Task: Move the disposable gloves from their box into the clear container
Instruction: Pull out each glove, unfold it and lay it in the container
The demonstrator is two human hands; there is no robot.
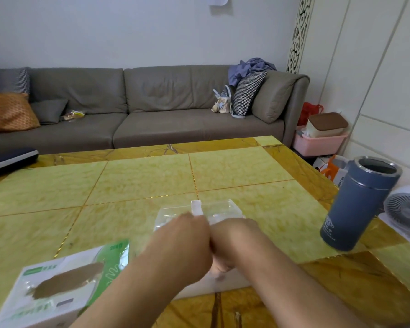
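- The counter (152, 181) fills the lower half of the frame: glossy yellow-green marbled squares parted by thin gold lines, framed by a darker amber veined border.
- Behind it, across the middle of the frame, stands a long grey-brown leather sofa (137, 107) against a plain pale wall, with an orange patterned cushion (8, 112) at the left and a houndstooth black-and-white cushion (246, 91) at the right.
- At the right edge of the frame stand a tall slate-blue metal flask (359, 204) with an open steel rim, tilted by the wide lens, and beyond it a small white round fan (405, 211).
- A white and green cardboard glove box (57, 285) lies at the lower left of the frame, its oval top opening facing up; the gloves inside cannot be made out.
- The clear rectangular plastic container (223, 209) sits at the lower centre, just beyond the hands.
- The left hand (185, 242) and right hand (234, 242) meet knuckle to knuckle over the container, blurred; the fingers curl downward, but whether they grip anything I cannot tell.
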